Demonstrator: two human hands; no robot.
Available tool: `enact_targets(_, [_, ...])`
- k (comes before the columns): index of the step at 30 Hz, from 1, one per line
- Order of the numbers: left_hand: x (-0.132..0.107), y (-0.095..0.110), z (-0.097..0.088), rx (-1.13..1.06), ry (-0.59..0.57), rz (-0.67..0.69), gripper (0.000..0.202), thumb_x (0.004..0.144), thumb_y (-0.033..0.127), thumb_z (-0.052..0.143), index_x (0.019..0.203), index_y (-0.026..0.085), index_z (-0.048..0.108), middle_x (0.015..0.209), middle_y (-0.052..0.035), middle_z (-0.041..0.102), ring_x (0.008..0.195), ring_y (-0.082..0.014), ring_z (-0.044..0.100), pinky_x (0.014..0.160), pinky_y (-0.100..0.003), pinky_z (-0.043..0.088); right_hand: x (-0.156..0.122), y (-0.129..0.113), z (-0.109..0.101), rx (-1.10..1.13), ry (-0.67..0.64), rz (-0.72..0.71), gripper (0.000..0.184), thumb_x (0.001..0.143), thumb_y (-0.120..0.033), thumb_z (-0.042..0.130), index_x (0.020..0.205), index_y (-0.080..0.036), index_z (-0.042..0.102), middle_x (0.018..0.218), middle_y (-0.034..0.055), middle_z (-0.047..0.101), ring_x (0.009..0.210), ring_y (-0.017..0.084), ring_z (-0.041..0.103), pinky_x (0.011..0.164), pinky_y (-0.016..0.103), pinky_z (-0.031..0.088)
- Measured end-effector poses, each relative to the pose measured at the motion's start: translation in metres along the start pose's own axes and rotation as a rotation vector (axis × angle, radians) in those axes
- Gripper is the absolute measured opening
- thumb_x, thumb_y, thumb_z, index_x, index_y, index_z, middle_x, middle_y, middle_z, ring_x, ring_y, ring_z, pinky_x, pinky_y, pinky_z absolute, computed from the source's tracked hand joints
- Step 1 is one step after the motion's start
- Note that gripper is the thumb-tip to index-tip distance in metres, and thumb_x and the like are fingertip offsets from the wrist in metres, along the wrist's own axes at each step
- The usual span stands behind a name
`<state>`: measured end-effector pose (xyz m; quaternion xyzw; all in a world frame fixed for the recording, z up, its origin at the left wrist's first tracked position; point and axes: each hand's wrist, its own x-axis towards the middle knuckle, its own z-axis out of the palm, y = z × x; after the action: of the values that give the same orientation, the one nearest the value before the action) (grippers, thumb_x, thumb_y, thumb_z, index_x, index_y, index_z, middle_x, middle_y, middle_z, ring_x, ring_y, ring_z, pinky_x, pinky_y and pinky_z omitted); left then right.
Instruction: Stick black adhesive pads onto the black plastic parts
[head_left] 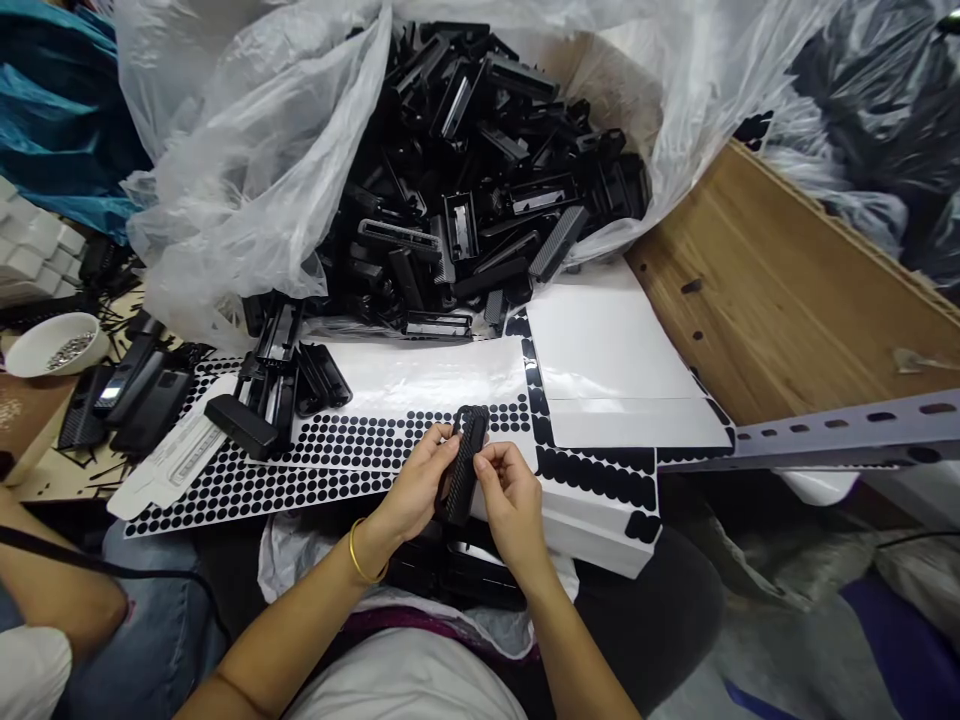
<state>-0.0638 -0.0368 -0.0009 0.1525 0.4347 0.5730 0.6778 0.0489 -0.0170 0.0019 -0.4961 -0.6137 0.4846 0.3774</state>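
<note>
My left hand [421, 478] grips a long black plastic casing [466, 455] with a ribbed, textured face, holding it tilted above my lap. At the casing's right edge, my right hand [511, 500] pinches with thumb and forefinger; whether anything small is between the fingertips is hidden. Just beyond my hands lies a white sheet of round black stickers [352, 438]. Under my forearms, more black parts [480, 570] sit in a white bag [281, 560] on my lap.
A clear plastic bag [247, 180] spills a heap of black casings [465, 200] at the back. Several casings [281, 385] lie to the left. White sheets [622, 350] are stacked at right beside a wooden board [795, 290]. A bowl of small metal pieces [45, 330] and another person's arm [60, 590] are at left.
</note>
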Motion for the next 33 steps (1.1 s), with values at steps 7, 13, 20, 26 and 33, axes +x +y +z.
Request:
enact_targets(7, [-0.003,-0.005,0.003,0.015,0.052,0.036,0.028,0.075,0.040,0.064,0.090,0.019,0.053,0.087,-0.0022,0.067,0.082,-0.0147,0.063,0.077,-0.027,0.047,-0.003,0.001,0.002,-0.152,0.007,-0.114,0.010,0.085,-0.023,0.044,0.075,-0.021,0.047,0.067,-0.0024,0.051,0.055,0.010,0.045,0.051,0.023,0.037])
enact_targets(13, [-0.002,-0.005,-0.001,0.139,0.049,0.062,0.029,0.076,0.043,0.062,0.088,0.019,0.050,0.077,0.0007,0.066,0.071,-0.0123,0.064,0.070,-0.025,0.049,-0.008,0.007,0.003,-0.392,0.047,-0.230,0.005,0.085,-0.021,0.043,0.082,-0.021,0.046,0.075,0.0014,0.056,0.064,0.015,0.053,0.057,0.027,0.040])
enact_targets(20, [-0.001,-0.003,0.002,0.082,-0.081,-0.085,0.029,0.076,0.041,0.064,0.083,0.017,0.048,0.102,-0.0078,0.068,0.093,-0.0195,0.066,0.084,-0.034,0.051,-0.026,0.007,-0.069,-0.629,0.313,-0.247,0.007,0.086,-0.022,0.046,0.082,-0.023,0.051,0.076,0.0030,0.055,0.068,0.017,0.051,0.061,0.031,0.041])
enact_targets(26, [0.007,-0.015,0.003,0.058,-0.086,-0.138,0.026,0.077,0.039,0.064,0.080,0.017,0.048,0.107,-0.0085,0.068,0.101,-0.0202,0.064,0.090,-0.036,0.049,-0.035,0.022,-0.139,-1.045,0.335,-0.294,0.017,0.087,-0.033,0.045,0.085,-0.022,0.058,0.082,0.0073,0.052,0.078,0.023,0.048,0.068,0.036,0.039])
enact_targets(33, [0.012,-0.017,0.002,0.073,-0.094,-0.142,0.024,0.079,0.037,0.062,0.082,0.016,0.050,0.108,-0.0102,0.066,0.101,-0.0192,0.063,0.086,-0.031,0.050,-0.028,0.023,-0.115,-1.071,0.039,-0.365,0.019,0.087,-0.025,0.043,0.073,-0.021,0.056,0.079,0.0070,0.055,0.072,0.021,0.046,0.064,0.036,0.035])
